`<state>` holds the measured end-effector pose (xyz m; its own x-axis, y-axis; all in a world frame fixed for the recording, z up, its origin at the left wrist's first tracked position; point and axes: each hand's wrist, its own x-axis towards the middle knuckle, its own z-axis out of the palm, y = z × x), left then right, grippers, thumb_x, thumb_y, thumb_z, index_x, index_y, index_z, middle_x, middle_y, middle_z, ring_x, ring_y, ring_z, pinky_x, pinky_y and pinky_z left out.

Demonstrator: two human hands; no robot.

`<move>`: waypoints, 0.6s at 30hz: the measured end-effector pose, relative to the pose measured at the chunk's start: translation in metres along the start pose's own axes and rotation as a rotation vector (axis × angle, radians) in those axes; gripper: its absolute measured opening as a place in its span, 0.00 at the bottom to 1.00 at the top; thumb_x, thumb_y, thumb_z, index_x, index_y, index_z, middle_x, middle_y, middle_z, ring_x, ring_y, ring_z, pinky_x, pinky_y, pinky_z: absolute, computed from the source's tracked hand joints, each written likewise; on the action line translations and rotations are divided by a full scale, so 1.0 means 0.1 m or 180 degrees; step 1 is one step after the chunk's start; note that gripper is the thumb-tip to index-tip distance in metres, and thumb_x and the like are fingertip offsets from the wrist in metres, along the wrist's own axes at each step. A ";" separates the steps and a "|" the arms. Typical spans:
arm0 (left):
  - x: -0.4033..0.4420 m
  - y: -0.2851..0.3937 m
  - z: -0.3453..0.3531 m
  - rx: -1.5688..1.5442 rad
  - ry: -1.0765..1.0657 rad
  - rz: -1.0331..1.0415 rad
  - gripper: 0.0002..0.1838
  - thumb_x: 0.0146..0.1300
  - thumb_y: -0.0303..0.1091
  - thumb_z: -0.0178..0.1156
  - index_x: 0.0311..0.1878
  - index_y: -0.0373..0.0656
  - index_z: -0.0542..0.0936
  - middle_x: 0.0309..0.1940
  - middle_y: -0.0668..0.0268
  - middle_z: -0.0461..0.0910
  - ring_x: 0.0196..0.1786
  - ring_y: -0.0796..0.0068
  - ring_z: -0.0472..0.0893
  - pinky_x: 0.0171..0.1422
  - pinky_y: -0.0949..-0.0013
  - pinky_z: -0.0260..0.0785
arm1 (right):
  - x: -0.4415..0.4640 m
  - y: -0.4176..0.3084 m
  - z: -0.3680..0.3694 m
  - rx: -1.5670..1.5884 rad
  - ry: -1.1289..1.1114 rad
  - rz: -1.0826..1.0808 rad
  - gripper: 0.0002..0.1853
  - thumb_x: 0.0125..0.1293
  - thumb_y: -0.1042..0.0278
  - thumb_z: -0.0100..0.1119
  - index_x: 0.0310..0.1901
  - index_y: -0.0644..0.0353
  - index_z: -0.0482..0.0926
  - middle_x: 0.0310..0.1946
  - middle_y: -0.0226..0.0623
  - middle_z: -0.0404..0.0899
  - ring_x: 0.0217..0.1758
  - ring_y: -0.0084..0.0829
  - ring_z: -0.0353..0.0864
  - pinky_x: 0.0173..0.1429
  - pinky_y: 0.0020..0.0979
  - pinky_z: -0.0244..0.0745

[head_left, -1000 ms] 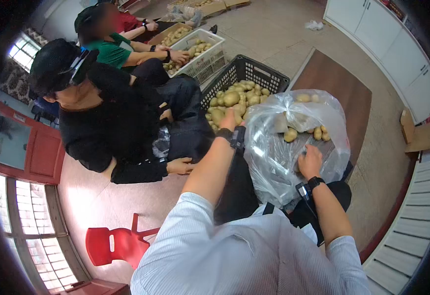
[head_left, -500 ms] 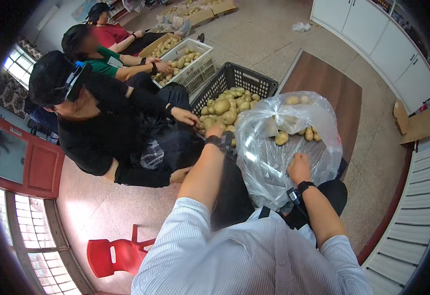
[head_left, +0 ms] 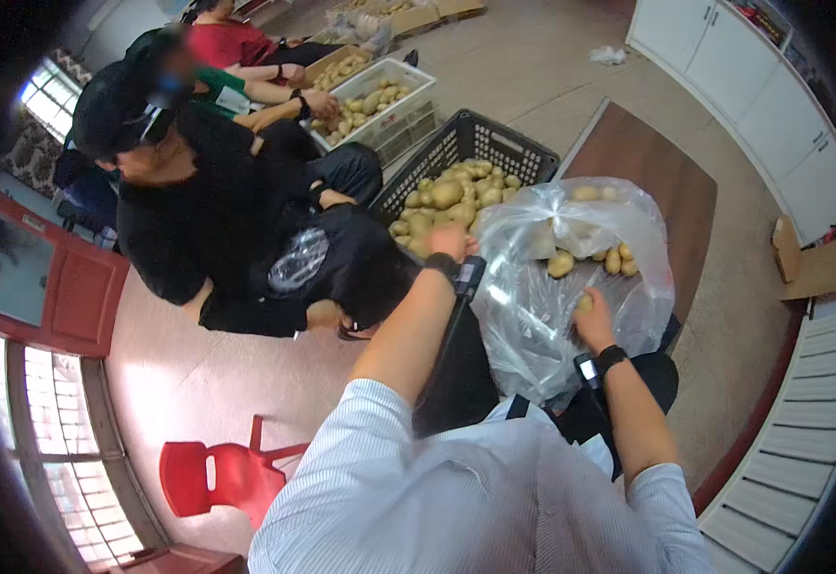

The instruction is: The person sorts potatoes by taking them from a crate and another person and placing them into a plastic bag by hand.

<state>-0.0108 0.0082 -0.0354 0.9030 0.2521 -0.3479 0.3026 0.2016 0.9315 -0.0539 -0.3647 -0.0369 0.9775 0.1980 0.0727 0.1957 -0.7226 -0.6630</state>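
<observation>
A black crate (head_left: 509, 145) full of potatoes (head_left: 448, 194) stands ahead, left of a large clear plastic bag (head_left: 523, 316). My left hand (head_left: 451, 240) is over the crate's near edge, against the potatoes; its fingers are partly hidden, and I cannot make out whether it grips one. In the mouth of the bag, my right hand (head_left: 593, 320) is closed on a small potato (head_left: 585, 302). Several potatoes (head_left: 561, 264) lie farther back within the bag.
A co-worker in black (head_left: 217, 206) sits at the left, beside the crate. Beyond are a white crate of potatoes (head_left: 418, 100) and two more people. A brown board (head_left: 643, 158) lies behind the bag. A red chair (head_left: 231, 478) stands at the lower left.
A small potato now shows in my right hand. The co-worker's hand has drawn back from the black crate. My left hand remains at the crate while the whole view has shifted slightly.
</observation>
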 end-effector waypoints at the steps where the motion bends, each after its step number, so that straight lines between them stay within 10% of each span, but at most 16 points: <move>1: -0.18 0.23 0.16 -0.1111 0.0323 -0.0596 0.13 0.62 0.37 0.55 0.43 0.38 0.72 0.34 0.65 0.75 0.32 0.64 0.79 0.31 0.64 0.77 | 0.01 -0.09 -0.03 0.0014 -0.0058 -0.0002 0.33 0.48 0.76 0.59 0.60 0.62 0.65 0.37 0.45 0.76 0.37 0.42 0.78 0.45 0.39 0.76; 4: -0.39 0.41 0.36 -0.1115 0.0446 -0.0677 0.13 0.63 0.37 0.52 0.46 0.40 0.71 0.35 0.63 0.74 0.31 0.61 0.79 0.29 0.60 0.77 | 0.07 -0.35 -0.19 0.1922 -0.0439 0.1371 0.28 0.59 0.75 0.57 0.62 0.61 0.63 0.33 0.36 0.76 0.23 0.23 0.76 0.20 0.24 0.70; 18: -0.62 0.72 0.70 -0.0031 -0.0980 -0.1200 0.23 0.65 0.45 0.53 0.56 0.39 0.65 0.49 0.54 0.75 0.37 0.57 0.81 0.35 0.60 0.78 | 0.25 -1.52 -0.35 0.2735 -0.1393 0.1383 0.18 0.70 0.53 0.49 0.51 0.58 0.69 0.24 0.28 0.70 0.18 0.17 0.65 0.20 0.21 0.64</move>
<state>-0.0233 -0.0596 0.0605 0.7798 -0.1317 -0.6120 0.6244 0.2342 0.7452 -0.0570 -0.2729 0.0918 0.8030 0.3801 -0.4590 -0.4531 -0.1111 -0.8845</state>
